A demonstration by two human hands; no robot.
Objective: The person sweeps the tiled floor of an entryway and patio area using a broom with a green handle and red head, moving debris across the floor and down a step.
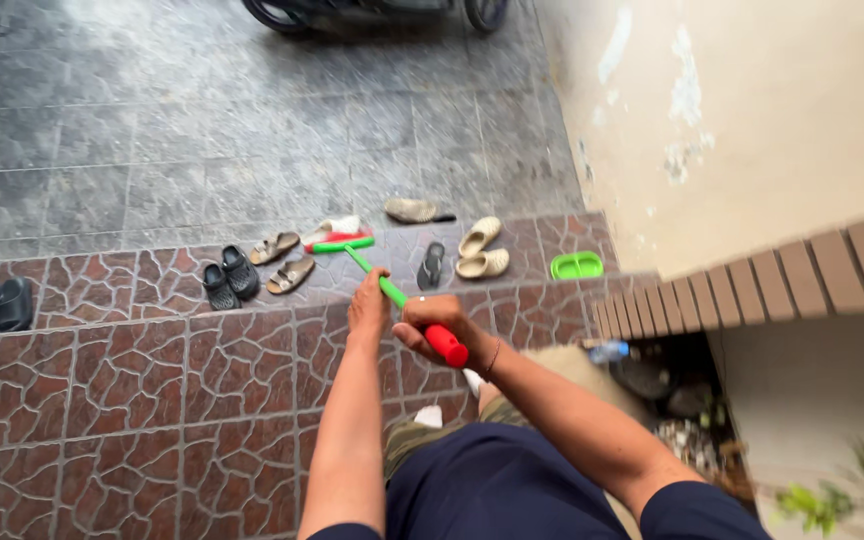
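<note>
Both my hands grip a long-handled floor tool with a green shaft [364,268] and a red grip. My left hand [369,304] holds the shaft lower down. My right hand [434,320] is closed around the red grip [446,345] at the top end. The tool's green and red head [340,241] rests on the step below, among shoes. A pale sandal lies right beside the head.
Pairs of sandals and slippers lie along the patterned red-brown step: black ones [229,278], brown ones [282,260], cream ones [480,250], one dark one [432,265]. A green tray [577,265] sits by the wall [752,130]. Vehicle wheels [277,12] stand at the far edge.
</note>
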